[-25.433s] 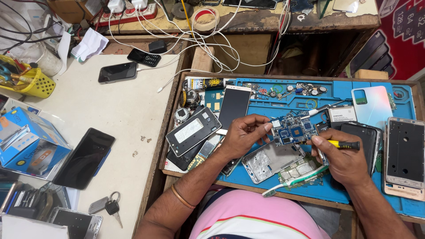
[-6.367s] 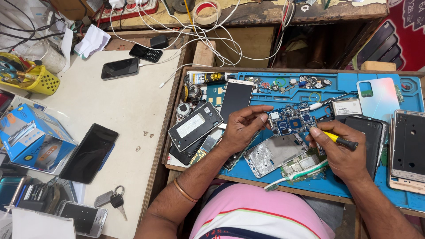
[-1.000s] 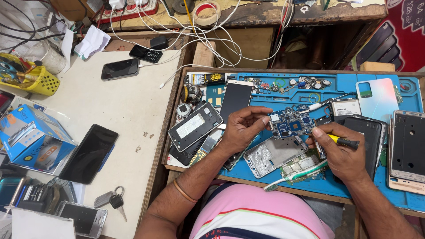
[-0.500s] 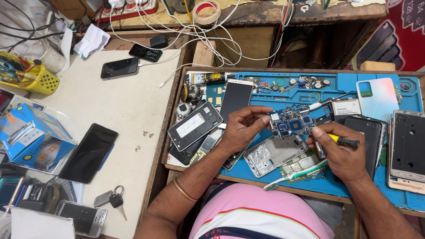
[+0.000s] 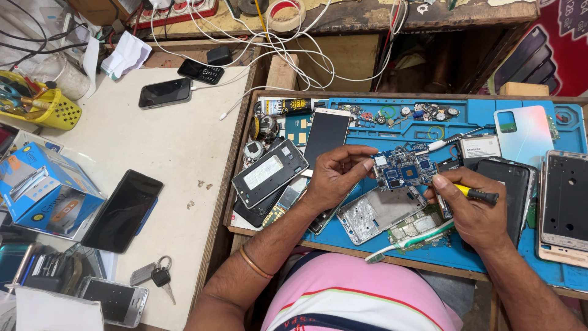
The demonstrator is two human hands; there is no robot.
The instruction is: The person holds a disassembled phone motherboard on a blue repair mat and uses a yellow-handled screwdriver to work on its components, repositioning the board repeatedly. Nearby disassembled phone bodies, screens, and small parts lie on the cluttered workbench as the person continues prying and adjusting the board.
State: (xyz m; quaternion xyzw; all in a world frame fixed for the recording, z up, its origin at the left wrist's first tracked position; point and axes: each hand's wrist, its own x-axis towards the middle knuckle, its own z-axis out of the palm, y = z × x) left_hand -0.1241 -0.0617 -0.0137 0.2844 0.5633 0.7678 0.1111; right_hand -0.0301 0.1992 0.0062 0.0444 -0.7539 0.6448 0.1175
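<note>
Here circuit board (image 5: 405,170) pinched in left hand (image 5: 335,179), right hand (image 5: 467,208) beside.

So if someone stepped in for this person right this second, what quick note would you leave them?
Left hand: pinches the blue phone circuit board by its left edge, held above the blue repair mat.
Right hand: grips a yellow-and-black handled screwdriver, tip at the board's right side.
Done: the board is out of its phone; a silver metal phone frame lies just below.
Left: work on the board; nothing is reassembled.
</note>
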